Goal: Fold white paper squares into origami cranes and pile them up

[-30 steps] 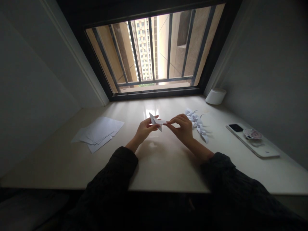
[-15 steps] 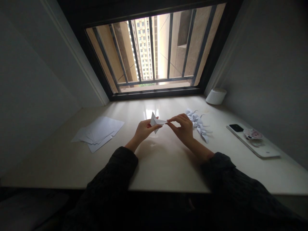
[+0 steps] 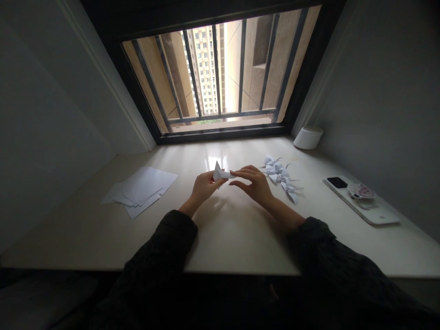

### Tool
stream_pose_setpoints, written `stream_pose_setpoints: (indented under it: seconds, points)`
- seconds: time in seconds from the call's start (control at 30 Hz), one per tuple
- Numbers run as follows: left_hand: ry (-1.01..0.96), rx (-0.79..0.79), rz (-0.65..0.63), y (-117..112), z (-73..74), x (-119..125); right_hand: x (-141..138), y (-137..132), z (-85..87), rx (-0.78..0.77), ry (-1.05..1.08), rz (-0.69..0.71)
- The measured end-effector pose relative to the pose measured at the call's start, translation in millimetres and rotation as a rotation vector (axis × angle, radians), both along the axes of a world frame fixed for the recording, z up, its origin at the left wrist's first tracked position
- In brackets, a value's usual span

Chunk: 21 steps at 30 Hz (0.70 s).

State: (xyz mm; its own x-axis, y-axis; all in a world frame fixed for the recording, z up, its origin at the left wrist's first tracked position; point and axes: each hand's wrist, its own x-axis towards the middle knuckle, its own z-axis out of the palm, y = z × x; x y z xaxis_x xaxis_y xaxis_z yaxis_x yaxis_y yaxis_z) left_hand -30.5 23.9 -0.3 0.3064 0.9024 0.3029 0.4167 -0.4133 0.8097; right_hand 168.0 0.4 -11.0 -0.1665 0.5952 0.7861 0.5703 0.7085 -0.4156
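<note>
A partly folded white paper crane (image 3: pixel 217 172) is held up over the middle of the table, one pointed flap upward and a narrow part toward the right. My left hand (image 3: pixel 203 188) pinches its left side between thumb and fingers. With thumb and fingers parted, my right hand (image 3: pixel 255 183) is at the narrow right end; its fingertips touch the paper from behind or above, while the thumb is apart below. Just beyond the right hand, several finished paper cranes (image 3: pixel 277 173) lie in a cluster.
Loose white paper sheets (image 3: pixel 146 185) lie overlapping on the left of the pale table (image 3: pixel 237 243). A white phone (image 3: pixel 364 201) with a round grip lies at the right. Near the barred window (image 3: pixel 220 73), a white cylindrical object (image 3: pixel 308 137) stands in the corner.
My right hand has slid left along the narrow part, and its thumb has come away from the paper. The left hand keeps hold of the crane, which has turned slightly.
</note>
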Motion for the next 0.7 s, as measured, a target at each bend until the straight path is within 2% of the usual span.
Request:
stream_pose_setpoints:
  seconds: [0.47,0.57,0.7]
  points:
    - [0.009,-0.036,-0.043,0,-9.4,6,-1,-4,1.7,0.042,0.033,-0.074]
    - [-0.025,-0.062,-0.030,0,-11.6,7,-2,-5,2.9,0.055,0.027,-0.069]
    - [-0.067,-0.012,0.002,0,-13.3,8,-4,-7,3.4,0.087,0.023,-0.027]
